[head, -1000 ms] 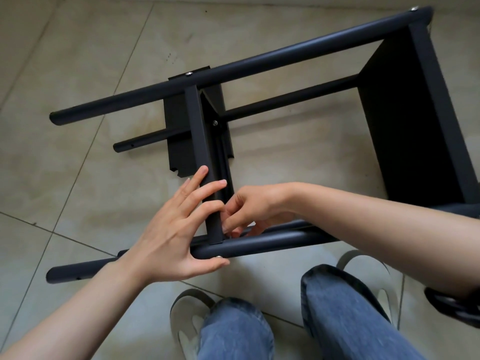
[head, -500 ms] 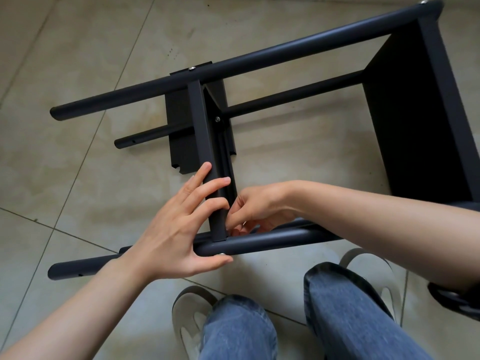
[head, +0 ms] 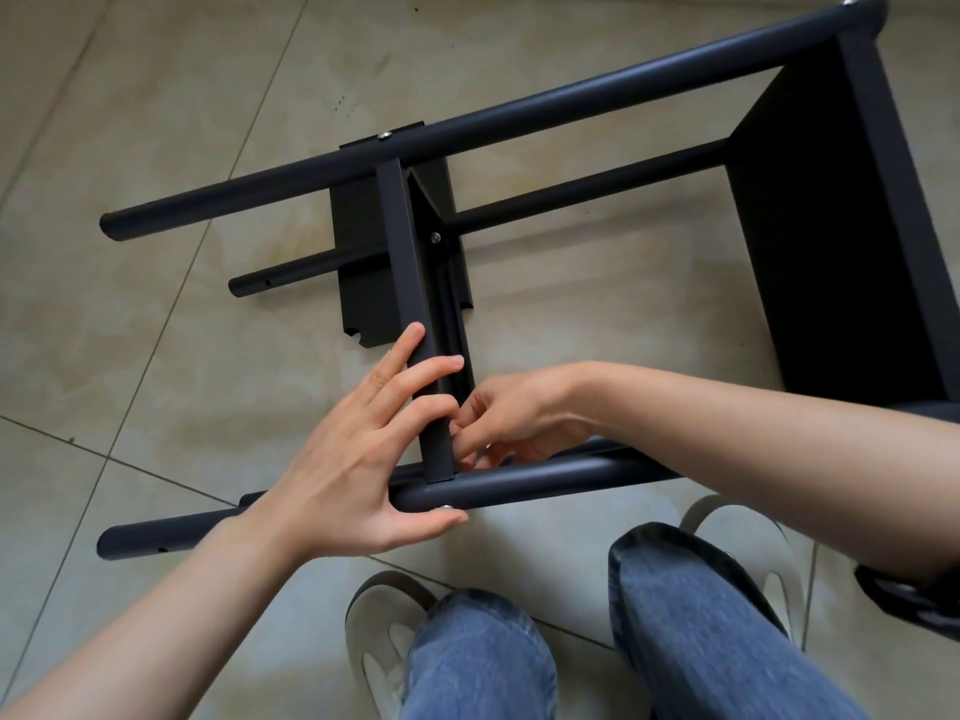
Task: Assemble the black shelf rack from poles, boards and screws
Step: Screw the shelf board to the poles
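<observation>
- The black shelf rack [head: 649,210] lies on its side on the tiled floor [head: 156,148], in front of the person's feet.
- Its near pole [head: 519,483] runs from left to right just above the knees, and the far pole [head: 519,114] runs parallel to it, higher in the view.
- A narrow black board [head: 410,283] stands between these two poles, and its lower end touches the near pole.
- A bigger board [head: 841,241] closes the rack on the right side.
- The left hand [head: 358,459] grips the place where the narrow board meets the near pole: the fingers lie over the edge of the board, slightly spread, and the thumb goes under the pole.
- A small silver screw head [head: 445,507] shows on the near pole, just beside the tip of the thumb.
- The right hand [head: 514,418] is on the other side of the narrow board, just above the near pole. Its fingers are curled and close together, near the board; I cannot tell what they pinch, because the board hides the tips.
- More screw heads show on the far pole, one at the top of the narrow board [head: 384,135] and one at the right end [head: 850,1].
- Blue jeans [head: 691,615] and light shoes [head: 384,626] are at the bottom of the view.
</observation>
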`<state>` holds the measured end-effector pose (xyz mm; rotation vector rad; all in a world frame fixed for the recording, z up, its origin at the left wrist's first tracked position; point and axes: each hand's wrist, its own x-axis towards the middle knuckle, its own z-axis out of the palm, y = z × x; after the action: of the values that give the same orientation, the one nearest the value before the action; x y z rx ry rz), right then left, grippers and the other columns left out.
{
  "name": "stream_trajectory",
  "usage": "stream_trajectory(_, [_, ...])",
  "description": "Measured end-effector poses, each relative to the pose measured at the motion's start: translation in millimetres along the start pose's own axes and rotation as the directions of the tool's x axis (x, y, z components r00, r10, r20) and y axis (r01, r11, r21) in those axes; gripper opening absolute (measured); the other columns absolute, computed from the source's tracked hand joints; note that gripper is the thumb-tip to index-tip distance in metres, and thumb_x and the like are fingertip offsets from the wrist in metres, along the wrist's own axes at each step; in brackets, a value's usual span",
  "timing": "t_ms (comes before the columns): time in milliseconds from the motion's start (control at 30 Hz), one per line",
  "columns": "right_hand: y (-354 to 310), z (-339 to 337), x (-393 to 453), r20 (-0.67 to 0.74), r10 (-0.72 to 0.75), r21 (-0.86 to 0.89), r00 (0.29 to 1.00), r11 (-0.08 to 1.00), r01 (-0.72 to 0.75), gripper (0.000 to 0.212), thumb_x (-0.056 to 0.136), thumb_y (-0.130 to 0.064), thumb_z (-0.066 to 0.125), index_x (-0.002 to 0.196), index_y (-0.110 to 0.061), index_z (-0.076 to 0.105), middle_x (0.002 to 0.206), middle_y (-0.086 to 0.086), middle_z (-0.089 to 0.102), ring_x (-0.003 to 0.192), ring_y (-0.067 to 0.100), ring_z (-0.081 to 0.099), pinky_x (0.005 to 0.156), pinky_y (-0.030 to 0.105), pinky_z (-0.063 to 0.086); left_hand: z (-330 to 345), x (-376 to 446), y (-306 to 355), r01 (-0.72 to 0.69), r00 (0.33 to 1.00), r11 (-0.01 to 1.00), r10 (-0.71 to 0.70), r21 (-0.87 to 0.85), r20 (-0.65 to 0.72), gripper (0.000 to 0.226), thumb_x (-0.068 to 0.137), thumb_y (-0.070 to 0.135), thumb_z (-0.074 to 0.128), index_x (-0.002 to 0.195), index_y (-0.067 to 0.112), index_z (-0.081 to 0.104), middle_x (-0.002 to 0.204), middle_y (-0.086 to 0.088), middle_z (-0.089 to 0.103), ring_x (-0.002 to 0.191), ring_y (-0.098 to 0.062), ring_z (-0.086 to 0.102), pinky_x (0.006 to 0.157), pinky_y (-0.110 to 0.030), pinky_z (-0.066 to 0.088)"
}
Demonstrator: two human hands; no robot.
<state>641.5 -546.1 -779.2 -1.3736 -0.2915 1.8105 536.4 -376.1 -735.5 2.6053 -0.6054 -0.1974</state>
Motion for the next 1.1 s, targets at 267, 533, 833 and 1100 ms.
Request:
stream_trajectory(267, [-0.5,-7.1,-9.1,0.007,-0.008,0.009,1.0,1.0,0.008,0.014,0.094,-0.012,0.063,0.084,-0.007,0.07,0.078,0.008,0.062,0.069,0.016,0.057,0.068,0.027,0.052,1.5,0.9,-1.2,-0.01,1.0,1.0,0.01,-0.003,-0.011,0.065,0.077,0.062,0.072,0.122,0.019,0.052,0.157,-0.001,0.036,0.155,-0.031,0.011,0.109,-0.042,0.039])
stream_trajectory(533, [1.2,-4.2,-4.8,0.004,-0.019,0.06,1.0,0.998,0.019,0.013,0.094,-0.007,0.06,0.083,-0.006,0.068,0.072,0.005,0.061,0.063,0.013,0.057,0.064,0.023,0.053,1.0,1.0,-0.8,-0.014,1.0,1.0,0.014,-0.003,-0.006,0.064,0.077,0.061,0.072,0.121,0.017,0.055,0.157,-0.002,0.037,0.155,-0.032,0.011,0.107,-0.041,0.04])
stream_trajectory(833, [0.1,-1.5,-2.4,0.0,0.001,0.078,1.0,0.997,-0.001,0.012,0.092,-0.004,0.06,0.081,-0.004,0.066,0.068,0.006,0.056,0.06,0.013,0.054,0.063,0.023,0.051,0.3,2.0,0.9,-0.005,1.0,1.0,0.005,-0.006,-0.001,0.063,0.077,0.061,0.072,0.118,0.017,0.056,0.156,-0.002,0.038,0.155,-0.032,0.011,0.105,-0.041,0.043])
stream_trajectory(1100, [1.5,-7.1,-6.8,0.036,0.004,0.11,0.999,0.994,-0.008,0.013,0.092,-0.006,0.062,0.081,-0.002,0.067,0.062,0.004,0.057,0.053,0.009,0.053,0.055,0.018,0.049,1.1,1.6,-0.9,-0.009,1.0,1.0,0.009,-0.011,-0.001,0.064,0.078,0.061,0.072,0.119,0.016,0.055,0.156,-0.002,0.038,0.155,-0.032,0.01,0.109,-0.041,0.039])
